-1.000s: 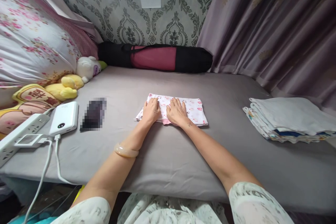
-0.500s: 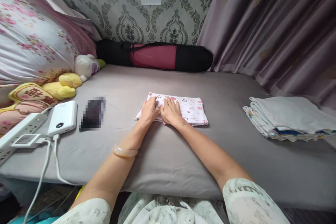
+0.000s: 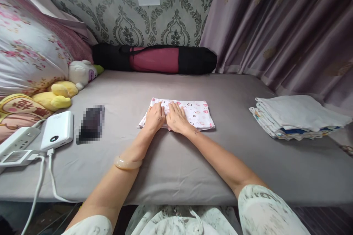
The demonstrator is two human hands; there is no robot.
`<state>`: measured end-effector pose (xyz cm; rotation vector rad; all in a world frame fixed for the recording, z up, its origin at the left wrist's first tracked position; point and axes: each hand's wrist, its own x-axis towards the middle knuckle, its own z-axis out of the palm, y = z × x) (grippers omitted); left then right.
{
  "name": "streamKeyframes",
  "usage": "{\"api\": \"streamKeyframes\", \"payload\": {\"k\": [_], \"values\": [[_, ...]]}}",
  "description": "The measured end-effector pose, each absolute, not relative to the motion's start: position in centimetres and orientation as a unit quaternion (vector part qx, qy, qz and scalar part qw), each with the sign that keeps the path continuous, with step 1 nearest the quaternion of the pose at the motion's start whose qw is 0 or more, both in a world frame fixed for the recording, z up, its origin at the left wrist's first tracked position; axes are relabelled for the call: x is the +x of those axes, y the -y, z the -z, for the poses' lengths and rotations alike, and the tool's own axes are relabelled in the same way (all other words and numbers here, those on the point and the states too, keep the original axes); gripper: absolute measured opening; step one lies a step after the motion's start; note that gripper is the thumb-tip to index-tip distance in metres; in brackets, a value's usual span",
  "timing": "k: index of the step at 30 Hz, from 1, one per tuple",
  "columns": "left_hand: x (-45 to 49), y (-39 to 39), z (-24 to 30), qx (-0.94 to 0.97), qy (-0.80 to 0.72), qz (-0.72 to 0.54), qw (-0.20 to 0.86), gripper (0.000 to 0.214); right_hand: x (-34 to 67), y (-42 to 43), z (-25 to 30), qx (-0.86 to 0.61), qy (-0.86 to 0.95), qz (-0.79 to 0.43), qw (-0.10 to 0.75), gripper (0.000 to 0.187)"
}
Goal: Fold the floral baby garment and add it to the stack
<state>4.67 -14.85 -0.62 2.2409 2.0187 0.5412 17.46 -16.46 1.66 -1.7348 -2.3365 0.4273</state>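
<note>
Folded white cloth with pink print, center frame, on gray sheet. Right hand flat on it, fingers extended; left hand just beside, fingers bent, can't tell if pinching. Folded fabric stack at frame right.

Soft light, faint shadows, stretched edges, pixelated patch

dark object: pixelated | power strip: cut off at left edge | patterned cloth: partly covered
</note>
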Motion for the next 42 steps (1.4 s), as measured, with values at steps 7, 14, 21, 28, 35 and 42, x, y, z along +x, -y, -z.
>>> {"api": "streamKeyframes", "payload": {"k": [7,14,21,28,35,42], "values": [[5.3,15.6,0.5,0.766,-0.636,-0.088,0.002,0.067,23.7,16.8,-1.3,-0.659,0.744,-0.065,0.082,0.059],[5.0,15.4,-0.1,0.767,-0.639,-0.045,0.037,0.067,24.0,16.7,-0.6,-0.668,0.738,-0.082,0.051,0.058],[5.0,15.2,0.3,0.771,-0.633,-0.045,0.041,0.065,24.3,16.5,-0.4,-0.657,0.740,-0.115,0.082,0.057],[3.5,13.9,-1.1,0.774,-0.613,-0.088,0.132,0.054,28.8,14.7,-2.5,-0.616,0.688,-0.309,0.226,0.050],[-0.5,12.4,-3.1,0.634,-0.735,-0.176,0.163,0.033,34.2,14.5,-3.9,-0.760,0.503,-0.330,0.246,0.022],[-1.1,11.9,-3.9,0.560,-0.767,-0.161,0.268,0.022,33.8,14.3,-1.9,-0.770,0.520,-0.308,0.202,0.024]]}}
